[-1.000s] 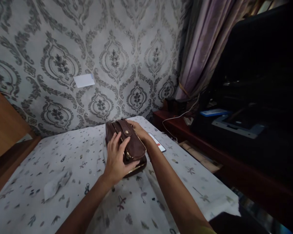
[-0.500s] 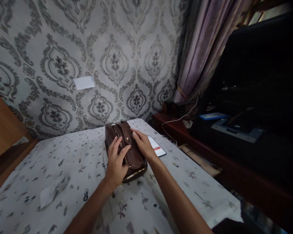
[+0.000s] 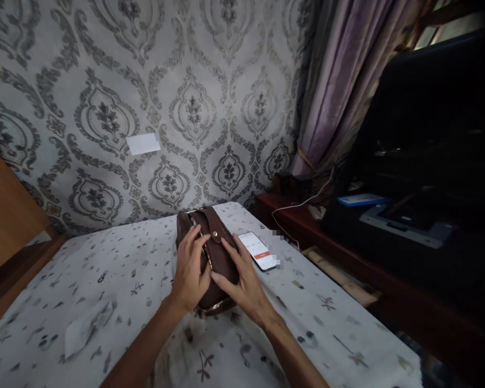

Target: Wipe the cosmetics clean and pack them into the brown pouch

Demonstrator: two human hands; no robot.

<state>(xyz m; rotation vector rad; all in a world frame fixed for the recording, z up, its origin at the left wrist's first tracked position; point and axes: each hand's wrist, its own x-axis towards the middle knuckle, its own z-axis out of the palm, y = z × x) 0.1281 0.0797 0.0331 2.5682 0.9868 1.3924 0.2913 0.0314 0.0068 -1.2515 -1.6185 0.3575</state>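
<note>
A brown leather bag (image 3: 218,258) lies on the patterned bedsheet, with a strap snapped down by a gold stud and gold zippers along its top and near end. My left hand (image 3: 189,272) grips its left side, fingers bent over the edge of the long zipper and thumb beside it. From the other side, my right hand (image 3: 246,283) holds the top panel, thumb near the zipper and fingers just below the stud. Both hands hide parts of the bag. Whether either one pinches a zipper pull, I cannot tell.
Right of the bag lies a phone (image 3: 258,250) with its screen lit. A crumpled pale patch (image 3: 84,328) is on the sheet (image 3: 141,323) at left. Wooden furniture (image 3: 12,210) borders the left; a dark red ledge with a white cable (image 3: 286,207) runs along the right.
My right hand has moved nearer, from the bag's right edge onto its top panel, with the thumb now by the zipper. More of the phone shows. The view has shifted slightly.
</note>
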